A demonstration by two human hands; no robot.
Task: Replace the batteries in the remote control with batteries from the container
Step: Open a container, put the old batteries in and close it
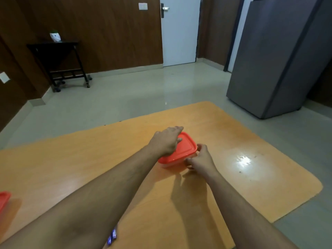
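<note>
Head view: orange table (233,141), left hand (167,142) flat atop red-lidded container (185,150), right hand (201,159) pinching its edge

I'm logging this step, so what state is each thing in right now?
container: on the table, closed
lid: on the container
left hand: pressing flat on the lid
right hand: gripping the container's near right corner
door: shut
table: bearing the container

The orange table (233,177) lies bare to the right of the lidded container (183,150) and beyond it. Both forearms cross the near side. A second red lid (4,199) sits at the left edge.
</note>
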